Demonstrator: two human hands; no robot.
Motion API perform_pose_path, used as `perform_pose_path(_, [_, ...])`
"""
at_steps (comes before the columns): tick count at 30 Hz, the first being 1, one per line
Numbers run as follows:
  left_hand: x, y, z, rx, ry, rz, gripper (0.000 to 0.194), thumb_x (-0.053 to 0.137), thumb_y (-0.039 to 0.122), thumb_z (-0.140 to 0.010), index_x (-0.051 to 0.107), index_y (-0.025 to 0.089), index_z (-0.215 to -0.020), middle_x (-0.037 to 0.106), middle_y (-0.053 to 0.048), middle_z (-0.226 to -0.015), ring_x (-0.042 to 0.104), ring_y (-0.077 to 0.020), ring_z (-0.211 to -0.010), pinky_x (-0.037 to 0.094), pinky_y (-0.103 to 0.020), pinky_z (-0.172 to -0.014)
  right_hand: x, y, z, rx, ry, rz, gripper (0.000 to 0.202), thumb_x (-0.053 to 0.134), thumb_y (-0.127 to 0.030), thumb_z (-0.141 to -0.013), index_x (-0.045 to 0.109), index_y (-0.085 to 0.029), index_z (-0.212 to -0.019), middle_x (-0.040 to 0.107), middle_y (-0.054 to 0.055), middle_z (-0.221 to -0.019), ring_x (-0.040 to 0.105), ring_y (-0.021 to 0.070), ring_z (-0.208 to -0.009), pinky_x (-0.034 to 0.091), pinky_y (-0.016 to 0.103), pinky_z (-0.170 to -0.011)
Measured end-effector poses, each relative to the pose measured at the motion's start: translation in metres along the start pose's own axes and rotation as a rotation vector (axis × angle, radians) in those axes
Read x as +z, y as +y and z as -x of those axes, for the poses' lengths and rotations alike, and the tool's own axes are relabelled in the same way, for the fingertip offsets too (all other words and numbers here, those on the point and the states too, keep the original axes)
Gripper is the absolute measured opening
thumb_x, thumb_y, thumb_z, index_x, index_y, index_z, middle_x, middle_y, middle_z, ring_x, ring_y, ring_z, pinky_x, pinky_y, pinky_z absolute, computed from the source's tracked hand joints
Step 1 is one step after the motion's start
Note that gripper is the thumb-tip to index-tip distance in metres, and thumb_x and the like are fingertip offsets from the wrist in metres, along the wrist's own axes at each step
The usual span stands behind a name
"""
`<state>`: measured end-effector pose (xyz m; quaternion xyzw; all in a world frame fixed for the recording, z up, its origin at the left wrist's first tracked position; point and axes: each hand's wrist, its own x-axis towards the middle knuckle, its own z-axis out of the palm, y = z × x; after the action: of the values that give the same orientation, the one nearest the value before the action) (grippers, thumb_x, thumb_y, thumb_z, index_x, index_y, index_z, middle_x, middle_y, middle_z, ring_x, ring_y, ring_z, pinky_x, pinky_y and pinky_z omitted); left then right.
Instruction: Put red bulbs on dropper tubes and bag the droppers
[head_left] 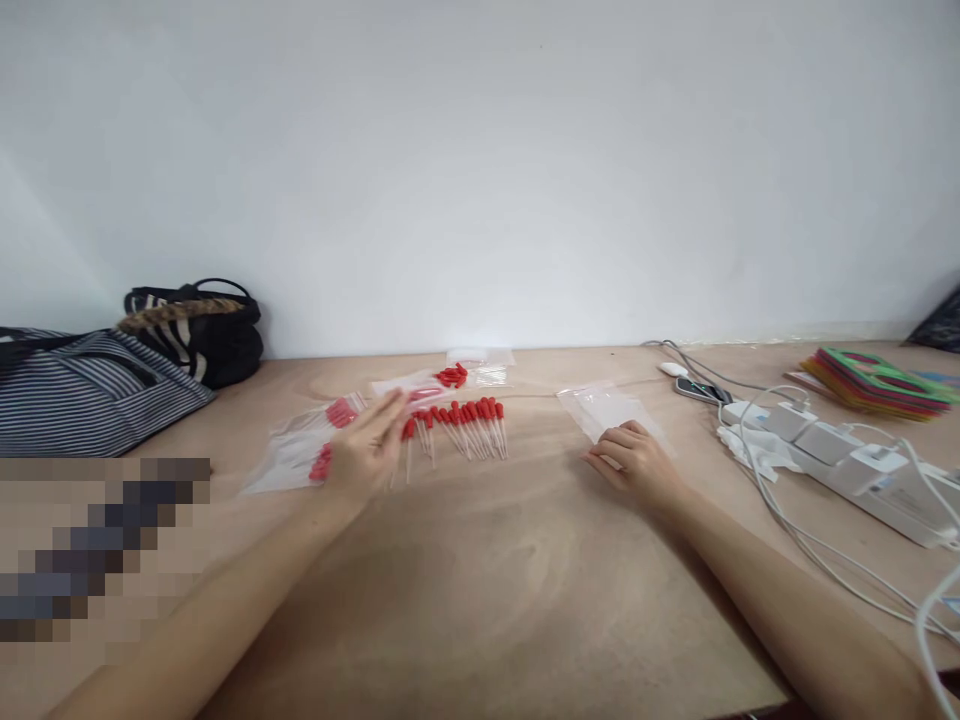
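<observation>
Several thin clear droppers with red bulbs [476,412] lie in a row on the wooden table [510,580]. At the left end of that row is my left hand [367,448], its fingers stretched out and slightly blurred, beside clear bags holding red bulbs [341,412]. Loose red bulbs [451,376] lie behind the row, by a bag of thin clear tubes [491,376]. On the right, my right hand [626,455] rests at the near edge of clear empty-looking bags [604,408]. Its fingers are curled, and whether they pinch anything is hidden.
A striped bag [90,390] and a black bag [225,335] stand at the left. To the right are a white power strip [862,480] with chargers and cables, a crumpled tissue [757,450], a dark device [701,390] and stacked colourful frames [877,385].
</observation>
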<state>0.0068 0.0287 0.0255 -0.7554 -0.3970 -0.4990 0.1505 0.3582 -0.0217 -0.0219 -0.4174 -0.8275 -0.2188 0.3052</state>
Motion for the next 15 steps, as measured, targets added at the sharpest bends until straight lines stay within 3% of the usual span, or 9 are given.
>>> perform_pose_path(4, [-0.023,-0.062,0.007,-0.212,-0.193,-0.3,0.035,0.034,0.027,-0.085,0.058,0.014,-0.107,0.06,-0.011,-0.113,0.056,-0.0273,-0.104,0.043,-0.043,-0.09,0.005,-0.005,-0.001,-0.034,-0.076,-0.041,0.023,0.044,-0.023,-0.085,0.059,-0.017,-0.068,0.058,0.003,-0.064,0.05,0.0117,-0.063,0.033,0.027,-0.065])
perform_pose_path(7, [-0.026,-0.086,0.013,-0.281,-0.369,-0.432,0.039,0.027,0.025,-0.085,0.056,0.012,-0.108,0.059,-0.014,-0.114,0.057,-0.0283,-0.101,0.045,-0.043,-0.085,0.007,-0.008,-0.002,-0.052,-0.106,-0.053,0.023,0.044,-0.023,-0.085,0.059,-0.017,-0.069,0.058,0.003,-0.066,0.051,0.0118,-0.063,0.034,0.027,-0.066])
perform_pose_path(11, [-0.022,-0.09,0.015,-0.279,-0.522,-0.492,0.041,0.027,0.027,-0.086,0.054,0.009,-0.11,0.052,-0.018,-0.121,0.05,-0.0296,-0.11,0.042,-0.041,-0.087,0.006,-0.008,-0.002,-0.047,-0.12,-0.048,0.023,0.043,-0.022,-0.085,0.059,-0.017,-0.071,0.058,0.004,-0.067,0.052,0.012,-0.065,0.035,0.027,-0.066])
perform_pose_path(15, [-0.031,-0.084,0.014,-0.229,-0.603,-0.473,0.061,0.043,0.049,-0.079,0.04,0.013,-0.127,0.034,-0.019,-0.135,0.047,-0.0364,-0.111,0.042,-0.046,-0.084,0.003,-0.007,-0.002,-0.04,-0.134,-0.053,0.023,0.042,-0.023,-0.086,0.06,-0.017,-0.072,0.059,0.004,-0.068,0.053,0.0124,-0.064,0.035,0.027,-0.066])
